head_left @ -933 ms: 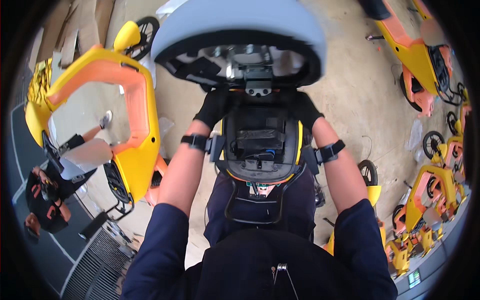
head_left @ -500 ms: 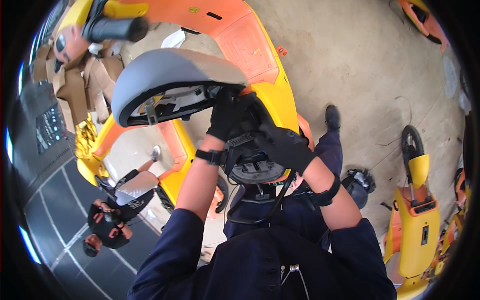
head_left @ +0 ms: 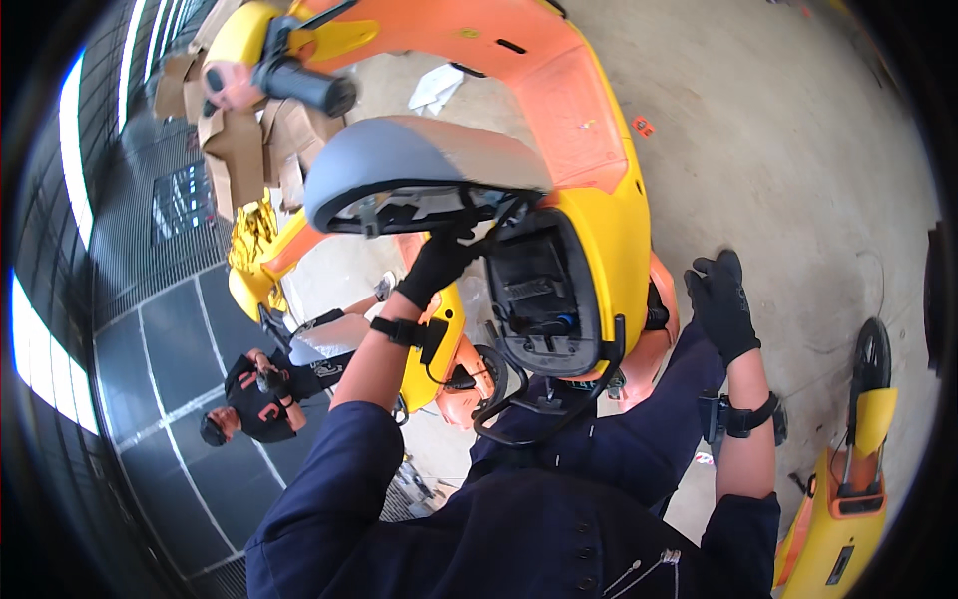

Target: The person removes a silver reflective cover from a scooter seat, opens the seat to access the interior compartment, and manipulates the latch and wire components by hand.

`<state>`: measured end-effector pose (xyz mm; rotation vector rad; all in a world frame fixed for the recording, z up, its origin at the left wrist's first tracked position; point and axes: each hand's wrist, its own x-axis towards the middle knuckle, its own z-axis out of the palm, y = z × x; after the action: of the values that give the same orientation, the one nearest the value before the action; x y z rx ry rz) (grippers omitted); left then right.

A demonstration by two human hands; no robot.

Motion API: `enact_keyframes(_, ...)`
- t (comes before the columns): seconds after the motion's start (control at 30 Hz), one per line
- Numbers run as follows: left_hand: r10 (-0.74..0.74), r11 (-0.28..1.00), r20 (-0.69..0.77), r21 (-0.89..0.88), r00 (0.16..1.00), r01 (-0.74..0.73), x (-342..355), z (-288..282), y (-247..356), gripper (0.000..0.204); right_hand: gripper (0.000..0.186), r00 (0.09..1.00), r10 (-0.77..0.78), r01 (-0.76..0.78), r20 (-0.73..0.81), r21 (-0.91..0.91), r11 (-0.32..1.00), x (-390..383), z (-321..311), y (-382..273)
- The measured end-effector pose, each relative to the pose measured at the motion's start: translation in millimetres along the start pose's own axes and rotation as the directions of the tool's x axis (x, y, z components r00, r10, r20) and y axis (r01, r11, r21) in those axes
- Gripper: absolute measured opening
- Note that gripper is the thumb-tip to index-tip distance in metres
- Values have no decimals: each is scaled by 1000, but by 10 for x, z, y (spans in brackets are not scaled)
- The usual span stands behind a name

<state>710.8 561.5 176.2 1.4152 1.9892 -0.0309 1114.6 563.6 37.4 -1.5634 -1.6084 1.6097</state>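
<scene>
The grey scooter seat (head_left: 424, 155) is tipped up on its hinge, its hollow underside facing me. My left hand (head_left: 439, 265), in a black glove, is closed at the seat's lower edge near the hinge; its fingertips are partly hidden against the dark underside. Below it lies the uncovered black storage bucket (head_left: 544, 290), with dark parts and a small blue piece inside. This bucket sits in the yellow and orange scooter body (head_left: 617, 200). Out to the right, away from the scooter, my gloved right hand (head_left: 723, 304) has its fingers apart and holds nothing.
A black rear rack (head_left: 519, 439) juts toward my legs. At the upper left is the handlebar grip (head_left: 309, 88), with torn cardboard (head_left: 235, 150) behind. Another scooter (head_left: 424, 369) and a seated co-worker (head_left: 261, 394) are on the left. A yellow scooter (head_left: 848, 519) lies at lower right.
My right hand has left the bucket and swung out to the right, exposing the bucket's inside. My left hand stays by the seat's lower edge. The whole view has shifted.
</scene>
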Motion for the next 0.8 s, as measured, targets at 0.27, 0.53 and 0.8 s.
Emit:
enact_keyframes(0.27, -301, 892, -730, -443, 613, -89, -477, -317, -372, 51, 51, 938, -339, 346, -70, 161, 924, 347, 626, -1992)
enact_keyframes(0.53, -413, 895, -658, -421, 630, 147, -222, -896, -341, 45, 65, 841, -532, 421, -93, -504, 754, 718, 1011, -3242)
enact_keyframes(0.8, -258, 959, -341, -200, 904, 198, -336, -1008, -652, 35, 32, 975, -212, 197, 72, -726, 659, 967, 997, -3356)
